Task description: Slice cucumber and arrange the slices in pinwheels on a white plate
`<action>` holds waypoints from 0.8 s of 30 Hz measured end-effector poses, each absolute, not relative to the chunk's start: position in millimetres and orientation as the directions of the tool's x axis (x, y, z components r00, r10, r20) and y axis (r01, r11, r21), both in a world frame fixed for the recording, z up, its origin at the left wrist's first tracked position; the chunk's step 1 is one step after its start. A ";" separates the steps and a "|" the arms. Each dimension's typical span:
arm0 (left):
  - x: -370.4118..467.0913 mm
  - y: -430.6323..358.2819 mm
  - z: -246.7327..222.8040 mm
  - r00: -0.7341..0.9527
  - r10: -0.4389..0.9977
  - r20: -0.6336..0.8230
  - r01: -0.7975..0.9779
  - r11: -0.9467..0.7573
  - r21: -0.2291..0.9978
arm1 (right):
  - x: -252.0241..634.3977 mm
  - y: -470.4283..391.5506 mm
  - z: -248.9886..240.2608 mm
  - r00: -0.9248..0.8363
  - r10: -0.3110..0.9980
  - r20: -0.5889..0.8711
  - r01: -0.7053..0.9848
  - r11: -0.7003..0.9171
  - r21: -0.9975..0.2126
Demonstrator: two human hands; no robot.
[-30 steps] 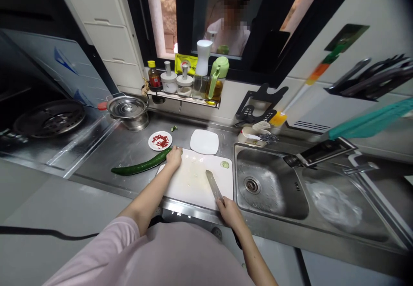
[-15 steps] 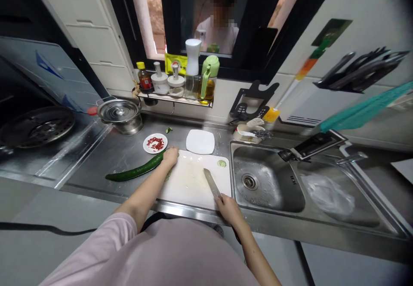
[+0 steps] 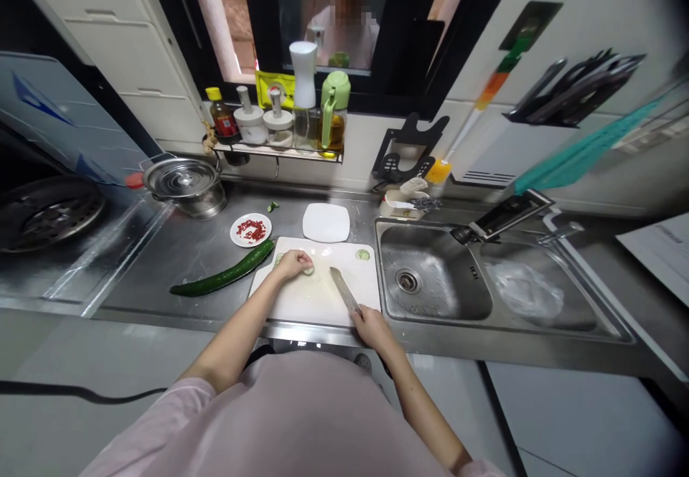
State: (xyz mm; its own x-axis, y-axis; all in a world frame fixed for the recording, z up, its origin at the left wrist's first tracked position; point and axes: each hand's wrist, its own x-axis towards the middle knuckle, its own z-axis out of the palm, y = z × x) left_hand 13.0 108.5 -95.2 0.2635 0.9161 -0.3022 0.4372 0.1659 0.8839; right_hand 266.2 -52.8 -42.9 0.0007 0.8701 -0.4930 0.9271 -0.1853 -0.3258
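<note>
On the metal counter (image 3: 156,269), head view: white cutting board (image 3: 306,305) near the front edge, left of the sink (image 3: 441,290).

Left hand (image 3: 293,265): over the upper left of the board, fingertips pinched together on a pale green slice (image 3: 308,270). Can't tell if it's one slice or a few. More pale green pieces show at the board's left edge, partly behind that hand.

Right hand (image 3: 372,325): fingers closed around the handle of the knife (image 3: 343,289), at the board's front right. Blade points away from the person, angled left, over the board. Can't tell whether it touches.

Cucumber (image 3: 223,276): on the counter left of the board, long and slightly curved, right end just beside the board's far left corner.

Small heap of slices (image 3: 363,254) in the board's far right corner. Square white plate (image 3: 326,222) just past the board. Round plate (image 3: 234,232) with chopped red bits (image 3: 251,230) beyond the cucumber, green scraps (image 3: 273,206) near it. Lidded pot (image 3: 184,181) farther left.
</note>
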 end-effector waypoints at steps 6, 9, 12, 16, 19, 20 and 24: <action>25.1 100.7 -99.3 0.333 0.879 -0.341 0.506 0.139 0.851 | 265.5 -62.0 -42.2 0.002 0.880 -0.475 0.934 -0.171 -0.312; 28.8 98.8 -101.4 0.355 0.857 -0.374 0.523 0.149 0.839 | 265.9 -64.8 -40.6 0.010 0.876 -0.483 0.936 -0.178 -0.305; 29.5 97.8 -104.0 0.363 0.851 -0.379 0.490 0.172 0.854 | 266.2 -65.4 -38.5 0.016 0.875 -0.483 0.936 -0.183 -0.300; 27.9 95.2 -105.9 0.332 0.865 -0.376 0.489 0.183 0.853 | 262.3 -64.1 -35.3 0.006 0.872 -0.489 0.940 -0.172 -0.295; 28.3 91.9 -102.7 0.289 0.881 -0.374 0.573 0.154 0.805 | 255.0 -62.6 -32.6 -0.007 0.867 -0.499 0.942 -0.161 -0.294; 29.1 90.7 -100.5 0.269 0.888 -0.372 0.603 0.146 0.785 | 252.3 -62.0 -31.8 -0.011 0.864 -0.504 0.944 -0.158 -0.291; 34.3 84.0 -90.6 0.083 0.929 -0.360 0.698 0.203 0.687 | 243.7 -59.7 -30.5 -0.013 0.861 -0.509 0.949 -0.150 -0.279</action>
